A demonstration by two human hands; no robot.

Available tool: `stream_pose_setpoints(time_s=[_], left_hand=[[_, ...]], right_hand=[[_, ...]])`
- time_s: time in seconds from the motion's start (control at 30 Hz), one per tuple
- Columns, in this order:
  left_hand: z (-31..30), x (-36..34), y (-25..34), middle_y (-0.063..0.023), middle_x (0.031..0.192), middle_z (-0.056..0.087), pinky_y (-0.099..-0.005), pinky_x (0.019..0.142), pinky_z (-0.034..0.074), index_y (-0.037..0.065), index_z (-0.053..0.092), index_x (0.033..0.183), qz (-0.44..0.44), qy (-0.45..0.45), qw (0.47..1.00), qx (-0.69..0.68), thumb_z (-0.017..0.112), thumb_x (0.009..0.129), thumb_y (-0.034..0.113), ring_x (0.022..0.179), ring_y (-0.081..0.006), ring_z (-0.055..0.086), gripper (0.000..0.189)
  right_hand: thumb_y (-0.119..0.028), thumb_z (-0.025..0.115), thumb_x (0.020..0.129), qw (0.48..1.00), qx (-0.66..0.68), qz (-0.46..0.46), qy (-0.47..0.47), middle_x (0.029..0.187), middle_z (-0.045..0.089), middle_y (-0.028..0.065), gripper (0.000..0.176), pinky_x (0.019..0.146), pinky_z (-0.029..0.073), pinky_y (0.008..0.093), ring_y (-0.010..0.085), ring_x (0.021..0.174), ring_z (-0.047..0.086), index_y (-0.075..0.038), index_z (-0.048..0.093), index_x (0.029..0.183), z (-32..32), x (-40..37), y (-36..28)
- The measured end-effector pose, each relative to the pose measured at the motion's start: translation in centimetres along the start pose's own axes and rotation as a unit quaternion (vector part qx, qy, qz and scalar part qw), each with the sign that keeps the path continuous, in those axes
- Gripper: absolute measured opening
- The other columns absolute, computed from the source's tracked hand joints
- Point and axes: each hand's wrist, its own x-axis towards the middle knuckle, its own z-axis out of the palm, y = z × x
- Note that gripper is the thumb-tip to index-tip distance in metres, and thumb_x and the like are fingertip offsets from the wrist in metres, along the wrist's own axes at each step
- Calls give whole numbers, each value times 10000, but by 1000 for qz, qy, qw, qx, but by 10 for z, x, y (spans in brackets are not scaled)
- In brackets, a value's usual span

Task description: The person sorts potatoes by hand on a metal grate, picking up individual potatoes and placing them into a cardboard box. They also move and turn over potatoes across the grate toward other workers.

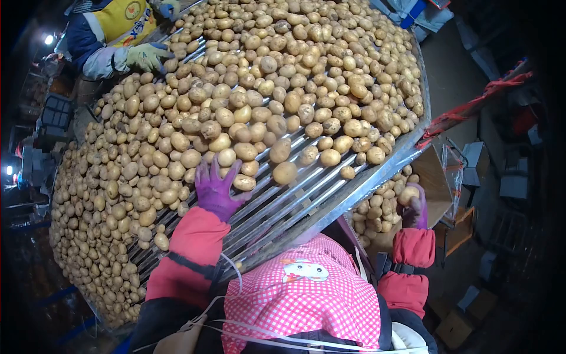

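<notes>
1. Upper lamp (48, 39) and lower lamp (9, 170): small white lights shone at the far left; the room around them was dark.
2. Floor (451, 76): bare grey, visible at the upper right.
3. Crates (56, 112): dark, stacked at the left.
4. Box (454, 327): brown, stood on the floor at the lower right.

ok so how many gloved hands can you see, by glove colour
purple: 2, left hand on the potatoes, right hand holding a potato
green: 1, a co-worker's hand
bluish: 1, a co-worker's other hand at the top edge
total: 4
</notes>
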Motion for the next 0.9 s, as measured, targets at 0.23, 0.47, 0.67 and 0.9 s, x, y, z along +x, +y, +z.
stream_pose_setpoints(time_s=[0.23,0.47,0.67,0.9], left_hand=[[26,31,31,-266,1289,476,-551,999,387,148,484,1372,73,69,995,-22,797,649,484,1226,-446,455,857],[16,30,36,-263,1407,414,-521,1046,351,144,442,1406,44,48,990,-125,774,666,363,1290,-415,423,840],[12,24,51,-229,1386,442,-522,1056,336,149,478,1368,92,142,984,-57,779,652,393,1281,-387,430,813],[13,50,107,-164,1241,540,-437,875,460,175,469,1385,212,-28,976,-36,712,776,372,981,-310,582,685]], right_hand=[[-147,643,757,933,351,34,70,1282,568,158,362,878,535,462,319,1129,578,-127,556,1108,5,-30,6],[-398,594,926,926,307,158,151,810,588,67,285,469,434,297,193,631,574,-117,542,927,-3,-44,4],[-436,548,948,947,186,203,168,753,580,58,312,475,437,315,185,592,560,-130,517,894,-24,-57,3],[-341,559,927,954,144,129,229,978,639,117,260,653,534,345,187,740,596,-88,583,986,-25,-54,9]])
